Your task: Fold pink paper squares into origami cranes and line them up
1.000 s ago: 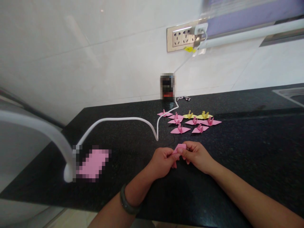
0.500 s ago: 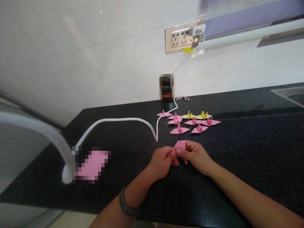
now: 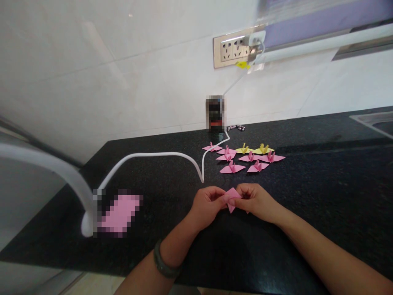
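Observation:
A small folded pink origami paper [image 3: 232, 198], diamond-shaped from above, is pinched between my two hands over the dark countertop. My left hand [image 3: 209, 205] grips its left side with thumb and fingers. On the right side, my right hand [image 3: 254, 200] holds it the same way, thumb across the front. Parts of the paper are hidden behind my fingers. Just beyond my hands stand several pink paper cranes [image 3: 232, 168] and two yellow paper cranes [image 3: 263, 149], wings spread.
A white cable [image 3: 153, 154] winds across the black countertop [image 3: 159, 176] from a white curved stand [image 3: 87, 223]. Left lies a blurred-out pink patch [image 3: 121, 213]. A pixelated dark object [image 3: 215, 114] leans on the wall below a socket panel [image 3: 231, 49]. Beads [image 3: 236, 128] lie beside it.
The pink paper has been turned and now shows a diamond shape with a point toward me. Both hands have shifted slightly, their thumbs now close together on its front.

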`<state>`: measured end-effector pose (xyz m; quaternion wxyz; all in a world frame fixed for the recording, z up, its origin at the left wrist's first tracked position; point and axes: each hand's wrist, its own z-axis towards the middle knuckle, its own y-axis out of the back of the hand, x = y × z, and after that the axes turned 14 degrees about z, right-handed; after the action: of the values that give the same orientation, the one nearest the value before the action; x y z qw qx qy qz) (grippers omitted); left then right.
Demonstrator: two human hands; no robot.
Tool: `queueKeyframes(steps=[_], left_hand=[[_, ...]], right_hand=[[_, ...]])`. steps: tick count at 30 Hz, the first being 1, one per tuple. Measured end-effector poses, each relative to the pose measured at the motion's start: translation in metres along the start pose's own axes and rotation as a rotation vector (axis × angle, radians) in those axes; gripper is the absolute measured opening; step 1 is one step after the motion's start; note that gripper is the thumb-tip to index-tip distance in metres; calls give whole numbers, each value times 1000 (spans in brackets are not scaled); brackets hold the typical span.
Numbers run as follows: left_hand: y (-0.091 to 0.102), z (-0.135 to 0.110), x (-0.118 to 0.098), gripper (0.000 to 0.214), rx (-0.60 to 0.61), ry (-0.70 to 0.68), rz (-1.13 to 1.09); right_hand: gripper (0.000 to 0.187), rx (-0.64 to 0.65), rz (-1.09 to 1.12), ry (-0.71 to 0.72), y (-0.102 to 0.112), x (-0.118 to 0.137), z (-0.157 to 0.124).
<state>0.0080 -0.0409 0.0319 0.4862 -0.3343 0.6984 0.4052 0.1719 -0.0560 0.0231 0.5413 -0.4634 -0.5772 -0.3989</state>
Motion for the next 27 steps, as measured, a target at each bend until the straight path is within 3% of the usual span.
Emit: queueKeyframes(steps=[6, 19, 27], left_hand=[[0, 1, -1, 27, -29, 100, -190], [-3, -2, -3, 22, -16, 23, -266], [-4, -4, -5, 10, -61, -32, -274]], right_hand=[[20, -43, 135, 59, -5, -2, 1], [25, -56, 353, 1, -12, -6, -1], [6, -91, 506, 30, -15, -15, -1]])
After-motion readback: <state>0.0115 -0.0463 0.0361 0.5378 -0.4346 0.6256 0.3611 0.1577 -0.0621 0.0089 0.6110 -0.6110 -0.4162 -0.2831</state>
